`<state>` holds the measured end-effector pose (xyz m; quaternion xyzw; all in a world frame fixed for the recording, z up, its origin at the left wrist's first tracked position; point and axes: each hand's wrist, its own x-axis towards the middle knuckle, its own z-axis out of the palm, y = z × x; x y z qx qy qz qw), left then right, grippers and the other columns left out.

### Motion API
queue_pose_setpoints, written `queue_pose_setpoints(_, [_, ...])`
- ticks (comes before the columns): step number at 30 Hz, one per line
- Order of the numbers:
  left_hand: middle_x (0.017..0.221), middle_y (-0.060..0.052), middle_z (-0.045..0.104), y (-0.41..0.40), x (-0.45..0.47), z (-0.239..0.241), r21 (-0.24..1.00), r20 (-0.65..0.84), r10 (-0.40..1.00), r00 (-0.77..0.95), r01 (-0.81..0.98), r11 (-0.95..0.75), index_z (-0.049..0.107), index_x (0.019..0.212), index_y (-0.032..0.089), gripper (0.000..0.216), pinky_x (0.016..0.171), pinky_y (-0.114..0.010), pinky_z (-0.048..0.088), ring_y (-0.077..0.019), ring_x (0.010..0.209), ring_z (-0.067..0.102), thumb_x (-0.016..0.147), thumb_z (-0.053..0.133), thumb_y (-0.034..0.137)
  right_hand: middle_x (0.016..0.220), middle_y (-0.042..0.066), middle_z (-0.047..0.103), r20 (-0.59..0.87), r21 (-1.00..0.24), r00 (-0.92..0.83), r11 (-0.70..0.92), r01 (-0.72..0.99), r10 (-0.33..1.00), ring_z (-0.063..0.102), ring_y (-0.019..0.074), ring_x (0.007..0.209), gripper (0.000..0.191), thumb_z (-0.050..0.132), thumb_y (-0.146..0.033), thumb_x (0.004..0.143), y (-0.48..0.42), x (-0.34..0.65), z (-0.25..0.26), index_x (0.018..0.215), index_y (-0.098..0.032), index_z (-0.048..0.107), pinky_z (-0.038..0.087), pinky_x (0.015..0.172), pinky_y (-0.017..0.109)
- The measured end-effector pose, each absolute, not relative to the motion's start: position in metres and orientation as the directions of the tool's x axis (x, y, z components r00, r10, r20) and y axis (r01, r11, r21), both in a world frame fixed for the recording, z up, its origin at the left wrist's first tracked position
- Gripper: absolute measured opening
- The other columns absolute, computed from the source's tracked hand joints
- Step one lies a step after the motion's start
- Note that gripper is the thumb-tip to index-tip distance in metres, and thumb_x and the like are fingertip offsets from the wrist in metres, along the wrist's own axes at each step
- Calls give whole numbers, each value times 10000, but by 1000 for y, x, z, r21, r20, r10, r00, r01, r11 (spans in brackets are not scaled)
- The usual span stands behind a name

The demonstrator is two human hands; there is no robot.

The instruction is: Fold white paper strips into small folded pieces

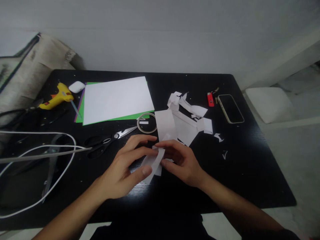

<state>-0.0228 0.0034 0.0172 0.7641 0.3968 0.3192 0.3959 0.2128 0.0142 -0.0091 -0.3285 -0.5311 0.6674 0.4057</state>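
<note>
Between my hands, near the front middle of the table, is a folded white paper strip. My left hand is on its left side, thumb and forefinger over the paper. From the right, my right hand pinches the strip with thumb and curved fingers; part of its grip is hidden. Just beyond the fingers stands a curved piece of white paper. Left of that lies a roll of tape. Black-handled scissors lie open beside my left hand, blades pointing at the tape.
White paper scraps lie right of centre. A red lighter and a phone lie farther right. White sheets cover green ones at the back left, near a yellow glue gun and white case. A white cable loops at left.
</note>
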Motion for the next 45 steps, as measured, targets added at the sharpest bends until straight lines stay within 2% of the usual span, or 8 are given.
queue_pose_setpoints(5, [1492,-125,585,3,-24,16,869,205,845,494,306,-390,689,1345,259,400,1123,-497,515,-322,1346,588,1080,482,476,1139,55,800,-57,-978,-346,-122,-168,937,797,203,1058,209,780,-279,940,15,210,-11,1145,-262,744,662,967,364])
queue_pose_setpoints(9, [1391,-95,642,5,-24,17,852,236,873,428,341,-397,695,1272,261,268,1094,-436,544,-264,1281,635,1054,542,248,1075,49,814,-73,-982,-324,-124,-140,943,809,203,997,196,811,-317,919,17,210,-9,1093,-248,754,675,911,351])
queue_pose_setpoints(12, [1355,-99,638,5,-22,17,830,267,871,412,361,-425,664,1270,249,320,1075,-415,556,-247,1262,638,984,604,120,1039,45,821,-59,-985,-332,-110,-136,942,811,197,973,137,801,-305,927,18,211,-7,1043,-242,767,674,888,330])
queue_pose_setpoints(16, [1351,-109,605,5,-18,13,786,303,832,465,371,-494,623,1325,249,426,1040,-408,581,-249,1252,644,928,706,119,1008,42,829,-73,-984,-344,-125,-130,936,816,198,942,145,807,-323,920,17,211,-8,1031,-238,770,683,863,336])
queue_pose_setpoints(23, [1295,-125,622,5,-18,6,674,360,800,480,459,-579,629,1146,218,231,916,-365,623,-238,1158,685,937,668,126,1052,41,829,-75,-986,-344,-121,-114,936,818,194,977,225,825,-285,901,16,211,-7,1116,-252,765,688,898,339])
queue_pose_setpoints(28, [1276,-148,669,5,-17,8,600,378,767,517,494,-629,633,1215,209,316,878,-370,641,-264,1122,726,906,662,150,1048,39,830,-51,-987,-387,-105,-121,921,817,188,973,196,806,-259,915,16,212,-5,1110,-260,786,683,905,328])
queue_pose_setpoints(37, [1348,-134,667,-4,-12,3,682,452,802,390,429,-593,667,1343,199,438,1019,-370,614,-236,1220,692,927,685,64,1000,26,845,-134,-954,-372,-221,-203,918,821,200,979,192,866,-316,870,19,210,-5,1046,-260,814,680,937,352])
queue_pose_setpoints(45, [1296,-111,705,-3,-8,5,769,413,840,352,359,-528,716,1289,207,364,957,-360,636,-223,1151,720,950,683,82,971,17,853,-169,-947,-368,-255,-197,914,825,197,941,151,878,-319,855,21,210,-4,986,-258,836,682,923,362])
